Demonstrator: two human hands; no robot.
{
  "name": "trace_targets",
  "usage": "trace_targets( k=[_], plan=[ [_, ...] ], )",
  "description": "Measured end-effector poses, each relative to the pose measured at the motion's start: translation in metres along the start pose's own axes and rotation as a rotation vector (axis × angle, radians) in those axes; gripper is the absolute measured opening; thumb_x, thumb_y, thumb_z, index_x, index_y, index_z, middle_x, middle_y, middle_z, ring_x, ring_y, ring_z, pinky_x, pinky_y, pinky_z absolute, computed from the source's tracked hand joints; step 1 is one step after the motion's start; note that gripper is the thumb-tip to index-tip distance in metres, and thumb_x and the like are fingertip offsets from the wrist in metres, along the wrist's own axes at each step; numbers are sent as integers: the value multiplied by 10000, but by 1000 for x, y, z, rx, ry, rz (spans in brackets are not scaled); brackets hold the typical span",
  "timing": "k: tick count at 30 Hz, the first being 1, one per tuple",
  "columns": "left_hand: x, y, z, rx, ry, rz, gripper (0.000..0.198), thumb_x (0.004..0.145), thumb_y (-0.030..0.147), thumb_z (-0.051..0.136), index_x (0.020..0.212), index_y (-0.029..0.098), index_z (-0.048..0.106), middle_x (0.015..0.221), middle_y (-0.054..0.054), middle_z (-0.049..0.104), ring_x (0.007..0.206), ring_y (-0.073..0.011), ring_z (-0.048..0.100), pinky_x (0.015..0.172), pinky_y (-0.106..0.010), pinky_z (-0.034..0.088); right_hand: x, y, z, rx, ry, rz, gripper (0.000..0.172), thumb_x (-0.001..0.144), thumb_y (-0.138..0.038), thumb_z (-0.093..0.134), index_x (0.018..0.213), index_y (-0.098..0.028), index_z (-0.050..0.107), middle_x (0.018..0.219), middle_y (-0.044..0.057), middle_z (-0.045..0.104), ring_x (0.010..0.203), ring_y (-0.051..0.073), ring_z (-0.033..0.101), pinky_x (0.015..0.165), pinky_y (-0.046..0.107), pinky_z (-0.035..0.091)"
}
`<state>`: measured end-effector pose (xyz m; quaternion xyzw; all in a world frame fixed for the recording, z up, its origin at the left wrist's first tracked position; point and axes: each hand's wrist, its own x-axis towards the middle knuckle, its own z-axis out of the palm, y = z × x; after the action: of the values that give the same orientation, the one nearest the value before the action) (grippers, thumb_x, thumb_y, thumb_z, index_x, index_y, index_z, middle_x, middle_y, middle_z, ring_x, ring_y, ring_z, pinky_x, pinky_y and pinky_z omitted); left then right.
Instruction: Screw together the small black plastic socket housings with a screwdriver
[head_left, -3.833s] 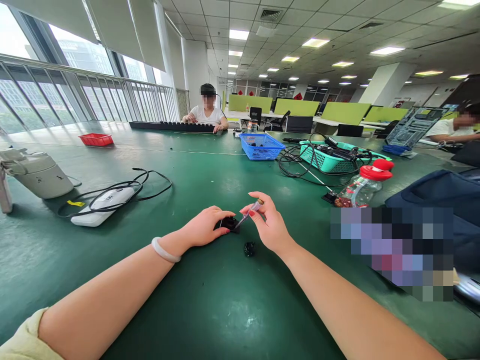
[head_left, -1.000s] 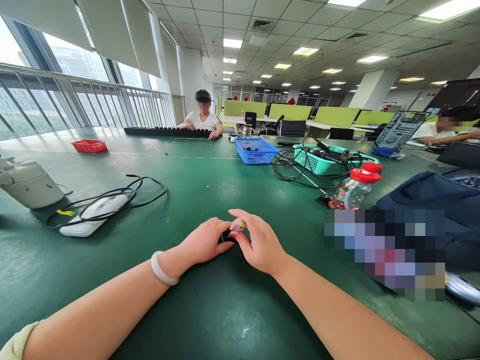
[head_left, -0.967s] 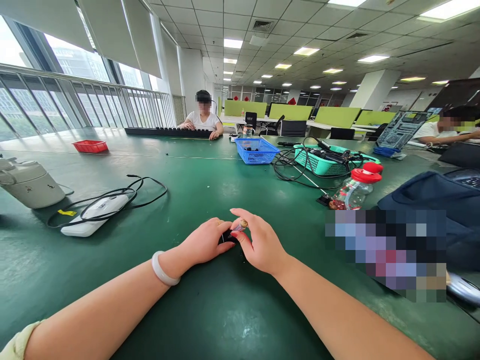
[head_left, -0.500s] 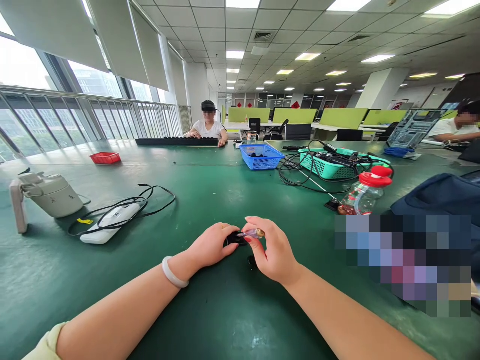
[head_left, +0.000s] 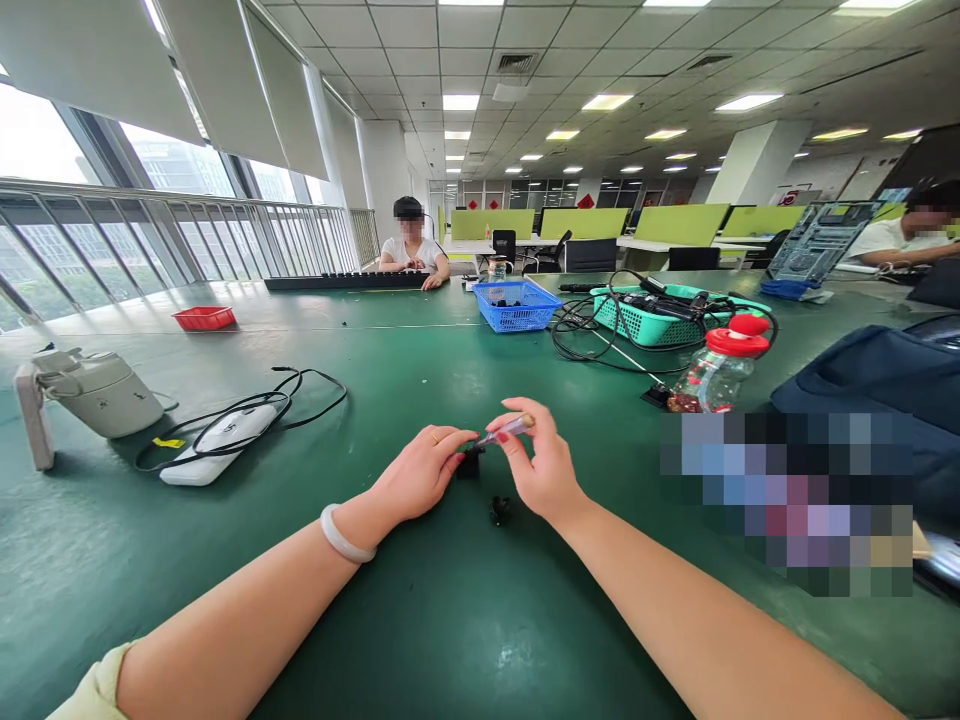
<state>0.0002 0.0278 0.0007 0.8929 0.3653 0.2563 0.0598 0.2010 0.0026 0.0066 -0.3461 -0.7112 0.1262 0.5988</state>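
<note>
My left hand (head_left: 420,468) has its thumb and fingers closed on a small black part (head_left: 470,464) at the table's middle; the fingers hide some of it. In my right hand (head_left: 546,468) a small screwdriver (head_left: 513,427) is pinched, with a pale purple handle and a thin tip. That tip points left and meets the part's upper edge, close to my left fingertips. Another small black piece (head_left: 500,511) lies loose on the green tabletop, just below and left of my right hand.
A white power bank (head_left: 221,448) with a black cable and a beige case (head_left: 112,395) lie left. Beyond stand a red tray (head_left: 204,318), a blue basket (head_left: 517,312), a teal basket (head_left: 660,325) of cables and a red-lidded jar (head_left: 716,370). Another person (head_left: 412,252) sits across the table.
The black part has been tilted up between my left fingers. My right hand has risen slightly with the screwdriver, uncovering the loose black piece. The whole view has shifted a little.
</note>
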Motion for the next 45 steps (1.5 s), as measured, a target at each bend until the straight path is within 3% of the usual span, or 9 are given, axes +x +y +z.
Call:
trace_targets(
  k=[3, 6, 9, 14, 21, 24, 28, 37, 45],
  plan=[
    [0, -5, 0, 48, 79, -89, 439, 946, 180, 318, 1338, 264, 497, 1215, -85, 603, 1088, -210, 551, 973, -402, 498, 4, 6, -4, 167, 294, 86, 235, 947, -301, 500, 1165, -256, 425, 885, 16, 682, 671, 134, 653, 684, 307, 564],
    [-1, -14, 1, 158, 83, -274, 477, 934, 171, 291, 1340, 280, 517, 1185, -97, 589, 1032, -227, 550, 944, -426, 498, 8, 13, -6, 202, 426, 157, 242, 927, -365, 533, 1115, -250, 433, 842, 1, 665, 602, 120, 613, 635, 295, 545],
    [-4, -23, 2, 248, -15, -388, 458, 936, 206, 297, 1290, 290, 575, 1154, -104, 598, 996, -243, 550, 930, -448, 490, 10, 19, -7, 189, 406, 237, 249, 905, -393, 552, 1074, -242, 447, 807, -6, 660, 568, 115, 592, 610, 291, 528],
    [-3, -23, 3, 259, -109, -368, 416, 937, 290, 341, 1247, 260, 617, 1153, -111, 618, 1103, -269, 541, 1006, -461, 465, 9, 25, -7, 171, 367, 311, 267, 876, -380, 568, 1067, -232, 455, 793, -1, 665, 567, 118, 584, 614, 295, 524],
    [4, 18, 2, -79, -211, -360, 570, 970, 433, 194, 1370, 157, 491, 1481, -94, 456, 1377, -215, 407, 1199, -398, 307, 11, 29, -8, 182, 385, 322, 268, 865, -391, 569, 1050, -233, 457, 774, -3, 663, 541, 118, 571, 585, 286, 514],
    [2, 41, 6, -88, -260, -306, 629, 933, 551, 326, 1483, 245, 299, 1523, -91, 396, 1409, -250, 356, 1204, -524, 248, 11, 30, -7, 180, 396, 309, 265, 867, -382, 561, 1058, -232, 455, 767, -8, 662, 532, 115, 568, 584, 284, 510],
    [-2, 58, 14, -7, -294, -273, 700, 829, 666, 488, 1446, 367, 346, 1556, -98, 323, 1440, -339, 277, 1157, -687, 152, 12, 31, -7, 181, 409, 319, 263, 864, -385, 559, 1047, -230, 453, 763, -13, 658, 514, 108, 555, 567, 275, 500],
    [-6, 55, 18, 6, -247, -192, 317, 918, 308, 420, 1164, 266, 616, 1458, -109, 429, 1381, -277, 384, 1162, -535, 320, 11, 33, -10, 175, 374, 380, 262, 850, -376, 553, 1039, -223, 455, 752, -21, 655, 484, 101, 543, 547, 271, 496],
    [-69, 53, -27, -25, -254, -319, 245, 912, 310, 386, 1002, 237, 602, 1404, -73, 490, 1306, -227, 471, 1134, -420, 401, 11, 36, -11, 188, 338, 428, 282, 830, -400, 561, 1029, -224, 465, 741, -31, 658, 469, 95, 528, 541, 267, 495]
  ],
)
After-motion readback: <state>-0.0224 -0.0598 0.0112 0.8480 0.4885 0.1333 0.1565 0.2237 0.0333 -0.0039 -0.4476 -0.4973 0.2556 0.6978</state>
